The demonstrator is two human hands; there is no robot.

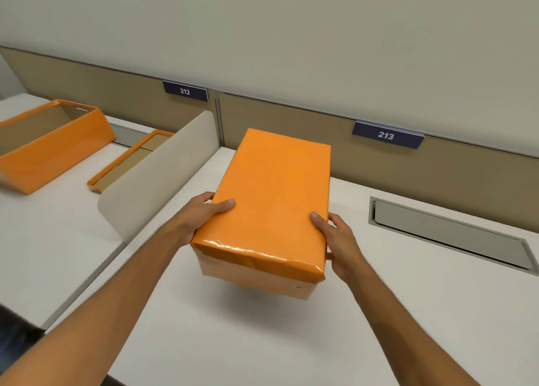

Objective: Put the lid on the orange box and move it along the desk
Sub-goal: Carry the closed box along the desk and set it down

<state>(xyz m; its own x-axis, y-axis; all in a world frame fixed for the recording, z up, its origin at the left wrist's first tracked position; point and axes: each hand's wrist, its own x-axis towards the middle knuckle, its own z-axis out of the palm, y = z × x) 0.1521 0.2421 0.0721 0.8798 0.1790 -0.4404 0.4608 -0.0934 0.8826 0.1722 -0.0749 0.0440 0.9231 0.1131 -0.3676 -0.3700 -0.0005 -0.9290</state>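
Right in the middle, the orange box (pixel 272 193) is held with its lid (pixel 280 178) already on top. A soft shadow is seen on the white surface (pixel 233 342) under the box, and whether the box touches the surface cannot be told. The lid is bright orange and shiny, and its near edge is a bit crinkled. Below the lid, the paler side of the box is seen.

The box is clamped from both sides near its close end. The grip of the left hand (pixel 201 216) is pressed on the left side, with the thumb laid on the lid. The grip of the right hand (pixel 338 239) is pressed on the right side, with its thumb on the lid too.

Beside the box, on the left, a low divider (pixel 157 169) is stood. Past it, a second lid (pixel 131 161) is laid upside down, and an open orange box (pixel 49 146) is set further left. On the right, a grey flap (pixel 449 236) is sunk into the surface. Behind, signs reading 212 (pixel 185 91) and 213 (pixel 386 135) are fixed to the back panel (pixel 291 117).
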